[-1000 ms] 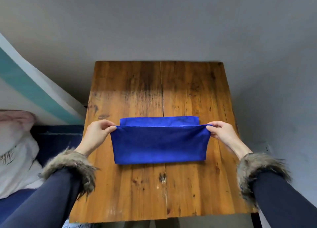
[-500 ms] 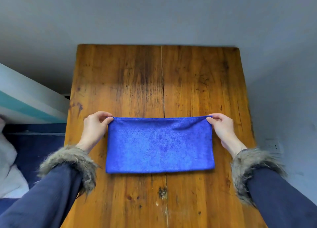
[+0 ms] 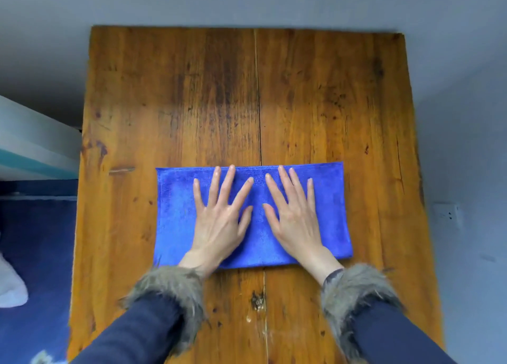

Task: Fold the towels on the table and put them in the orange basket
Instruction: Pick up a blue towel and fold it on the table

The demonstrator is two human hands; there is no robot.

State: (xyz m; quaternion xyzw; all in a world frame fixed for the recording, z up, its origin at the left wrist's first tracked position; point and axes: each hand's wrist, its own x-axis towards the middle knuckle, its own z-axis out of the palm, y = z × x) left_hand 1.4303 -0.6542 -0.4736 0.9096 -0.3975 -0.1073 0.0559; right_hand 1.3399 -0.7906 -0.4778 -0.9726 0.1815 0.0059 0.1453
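Observation:
A blue towel (image 3: pixel 175 215), folded in half into a wide rectangle, lies flat on the wooden table (image 3: pixel 315 103) near the front. My left hand (image 3: pixel 219 221) rests palm down on its left-centre with fingers spread and straight. My right hand (image 3: pixel 295 218) lies the same way on its right-centre, beside the left one. Both hands press on the cloth and grip nothing. No orange basket is in view.
The table's far half is bare wood, with a seam running down the middle. A grey wall rises behind and to the right, with a socket (image 3: pixel 447 214) on it. At the left are a blue surface (image 3: pixel 35 240) and some white cloth (image 3: pixel 11 287).
Both hands have let go of the towel's far corners and moved inward onto its middle, now lying flat on it. The top layer, held up a second ago, has come down onto the lower one.

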